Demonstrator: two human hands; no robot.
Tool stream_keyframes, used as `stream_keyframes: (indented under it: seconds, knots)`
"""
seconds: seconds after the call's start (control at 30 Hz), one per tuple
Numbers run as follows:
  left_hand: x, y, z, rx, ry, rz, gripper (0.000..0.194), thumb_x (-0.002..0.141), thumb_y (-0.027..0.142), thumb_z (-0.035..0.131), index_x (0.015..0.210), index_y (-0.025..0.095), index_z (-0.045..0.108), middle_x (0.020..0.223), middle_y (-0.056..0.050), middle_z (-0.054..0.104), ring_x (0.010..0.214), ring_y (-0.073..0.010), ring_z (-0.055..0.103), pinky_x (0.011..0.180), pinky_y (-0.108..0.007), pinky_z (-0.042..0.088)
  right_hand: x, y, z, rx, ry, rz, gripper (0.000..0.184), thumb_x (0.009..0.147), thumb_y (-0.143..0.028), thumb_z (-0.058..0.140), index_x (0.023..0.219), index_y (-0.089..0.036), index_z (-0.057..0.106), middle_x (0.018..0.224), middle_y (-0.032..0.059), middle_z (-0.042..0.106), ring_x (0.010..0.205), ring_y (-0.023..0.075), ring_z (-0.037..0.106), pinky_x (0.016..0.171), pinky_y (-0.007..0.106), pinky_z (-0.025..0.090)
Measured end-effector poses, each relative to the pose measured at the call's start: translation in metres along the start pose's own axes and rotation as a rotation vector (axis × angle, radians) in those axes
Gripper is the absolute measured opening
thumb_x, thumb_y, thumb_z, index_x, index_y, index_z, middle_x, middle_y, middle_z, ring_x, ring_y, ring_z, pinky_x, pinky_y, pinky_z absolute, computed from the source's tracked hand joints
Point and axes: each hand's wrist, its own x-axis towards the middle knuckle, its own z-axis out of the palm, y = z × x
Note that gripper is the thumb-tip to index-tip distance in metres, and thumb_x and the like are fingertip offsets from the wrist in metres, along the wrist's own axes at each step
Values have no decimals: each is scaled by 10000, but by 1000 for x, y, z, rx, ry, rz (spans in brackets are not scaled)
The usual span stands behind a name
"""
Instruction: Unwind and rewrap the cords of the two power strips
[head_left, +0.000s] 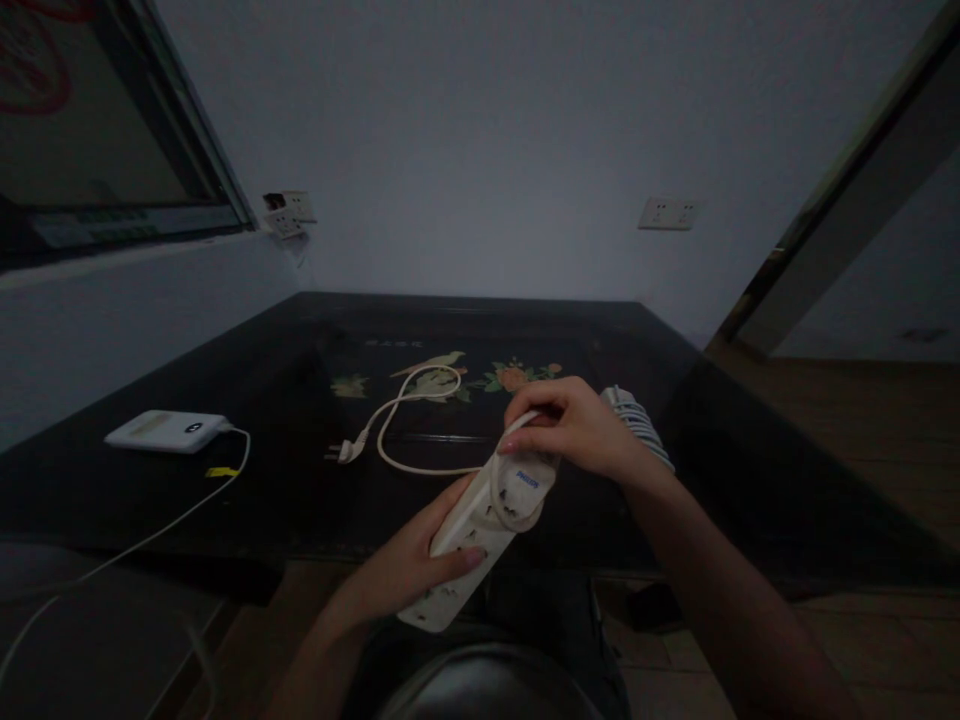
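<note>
The white power strip (461, 560), the landmark here, is being held at a tilt above the near edge of the dark table (300, 500). Its lower part is gripped by the left hand (420, 560), thumb laid across the sockets. At its upper end, the white cord (427, 470) is pinched between thumb and fingers by the right hand (562, 425), and part of the cord is looped over the strip. Beyond the strip, to the left, the plug (347, 451) is seen lying on the table. Farther left of the strip, a white device (166, 431) is placed; right of it, a coiled cable (637, 425).
</note>
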Motion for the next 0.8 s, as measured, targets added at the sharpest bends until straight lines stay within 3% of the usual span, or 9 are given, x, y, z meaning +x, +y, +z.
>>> stream_keyframes:
  seconds: [0.23,0.37,0.53,0.67,0.8]
  knots:
    - [-7,6,8,69,-87,44,589,761,263,681,1323,245,508,1315,-93,545,1217,-305,475,1057,-488,317,13,26,3,117,18,51,163,703,-345,711,668,-186,697,626,-10,627,581,100,527,544,224,400]
    - [-9,2,11,57,-31,71,605,744,254,697,1319,235,514,1334,-98,533,1239,-316,456,1069,-484,305,9,32,5,168,27,52,187,733,-365,682,694,-184,705,655,-2,641,608,104,547,567,224,417]
    - [-12,-5,10,55,124,73,627,716,242,729,1310,257,527,1357,-85,521,1272,-317,429,1096,-462,276,2,41,9,251,51,114,284,767,-435,635,674,-167,651,599,-16,588,524,84,484,492,203,364]
    - [-12,-9,10,11,199,82,629,703,264,742,1296,231,535,1351,-102,522,1265,-339,435,1064,-446,335,-5,49,16,342,87,173,297,759,-431,638,637,-162,606,560,-38,532,492,71,435,471,191,327]
    - [-11,-13,12,-81,197,87,660,741,319,710,1341,214,455,1350,-129,515,1269,-354,428,1006,-446,401,-10,51,21,367,134,218,297,715,-428,680,622,-158,596,586,-33,547,520,78,444,506,199,350]
